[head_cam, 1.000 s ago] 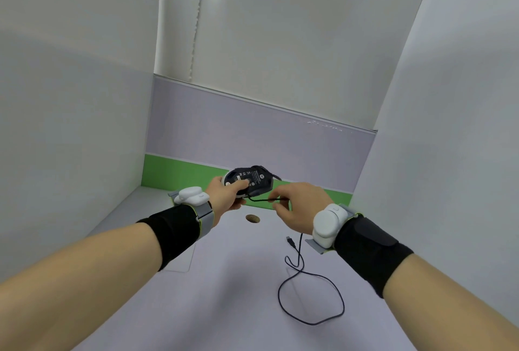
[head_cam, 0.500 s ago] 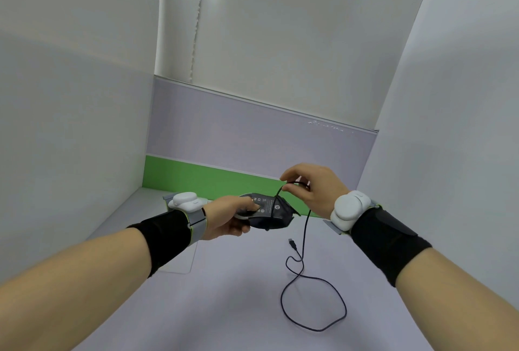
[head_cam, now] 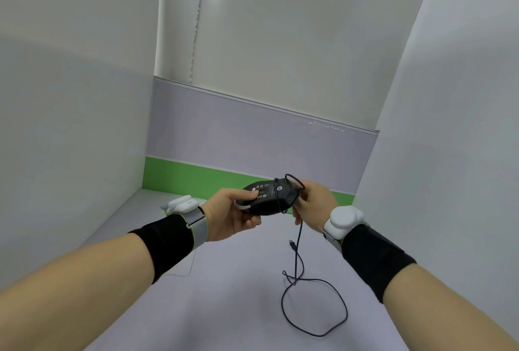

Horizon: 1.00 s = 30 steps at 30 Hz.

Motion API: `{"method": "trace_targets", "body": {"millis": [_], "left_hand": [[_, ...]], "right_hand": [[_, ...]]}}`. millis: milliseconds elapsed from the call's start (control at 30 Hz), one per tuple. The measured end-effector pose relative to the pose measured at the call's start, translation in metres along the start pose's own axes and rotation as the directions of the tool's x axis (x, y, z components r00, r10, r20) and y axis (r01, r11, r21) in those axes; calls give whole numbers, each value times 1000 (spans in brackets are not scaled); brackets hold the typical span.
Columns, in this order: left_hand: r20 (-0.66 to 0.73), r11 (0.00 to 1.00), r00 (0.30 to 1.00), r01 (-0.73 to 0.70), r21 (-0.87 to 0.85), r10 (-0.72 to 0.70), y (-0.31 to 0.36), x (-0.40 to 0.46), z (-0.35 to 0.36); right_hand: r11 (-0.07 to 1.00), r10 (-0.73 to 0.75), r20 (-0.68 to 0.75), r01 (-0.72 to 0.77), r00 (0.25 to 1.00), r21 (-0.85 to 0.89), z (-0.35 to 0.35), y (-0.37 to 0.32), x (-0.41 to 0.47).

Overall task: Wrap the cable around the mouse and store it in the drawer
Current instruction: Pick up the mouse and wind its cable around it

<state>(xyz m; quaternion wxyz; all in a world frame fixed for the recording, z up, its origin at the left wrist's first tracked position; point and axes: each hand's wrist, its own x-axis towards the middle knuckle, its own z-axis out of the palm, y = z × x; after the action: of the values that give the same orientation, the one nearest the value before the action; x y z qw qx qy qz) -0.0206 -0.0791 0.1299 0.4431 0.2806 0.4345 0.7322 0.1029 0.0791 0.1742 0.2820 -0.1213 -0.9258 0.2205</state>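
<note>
A black mouse is held above the desk with its underside facing up. My left hand grips its near left end. My right hand pinches the thin dark cable right beside the mouse's right end. One turn of cable crosses the mouse body and a small loop stands above it. The remaining cable hangs down from my right hand and lies in a loose loop on the desk, with the USB plug resting near the middle. No drawer is in view.
The pale lilac desk is boxed in by white walls at left and right and a lilac and green partition behind. A faint rectangular outline marks the desk surface under my left wrist.
My right hand carried the cable up over the mouse and down its right side, adding a turn. The left hand turned the mouse slightly. The slack on the desk shortened a little.
</note>
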Motion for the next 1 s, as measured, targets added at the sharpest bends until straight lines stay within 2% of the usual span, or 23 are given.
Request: {"method": "trace_targets", "body": {"millis": [67, 167, 333, 467, 633, 833, 1000], "left_hand": [[-18, 998, 1000, -22, -51, 22, -2, 1, 1], [-21, 992, 998, -61, -108, 59, -4, 5, 0], [-166, 971, 974, -183, -152, 157, -3, 19, -6], [-316, 968, 918, -250, 4, 238, -3, 33, -17], [-446, 958, 855, -178, 225, 263, -15, 40, -37], [-403, 876, 868, -74, 476, 292, -19, 36, -42], [-285, 818, 930, -29, 574, 233, -18, 25, -32]], "right_hand": [[999, 30, 27, -29, 999, -46, 6, -5, -1], [996, 88, 93, -87, 992, -19, 13, -8, -2], [992, 120, 210, -126, 970, 13, 24, -10, -5], [980, 93, 251, -43, 964, -196, 27, -9, -9], [951, 39, 295, 55, 955, -304, 18, -9, -9], [922, -29, 284, 135, 958, -362, -1, -6, -3], [911, -135, 270, 227, 953, -345, -15, -9, 1]]}}
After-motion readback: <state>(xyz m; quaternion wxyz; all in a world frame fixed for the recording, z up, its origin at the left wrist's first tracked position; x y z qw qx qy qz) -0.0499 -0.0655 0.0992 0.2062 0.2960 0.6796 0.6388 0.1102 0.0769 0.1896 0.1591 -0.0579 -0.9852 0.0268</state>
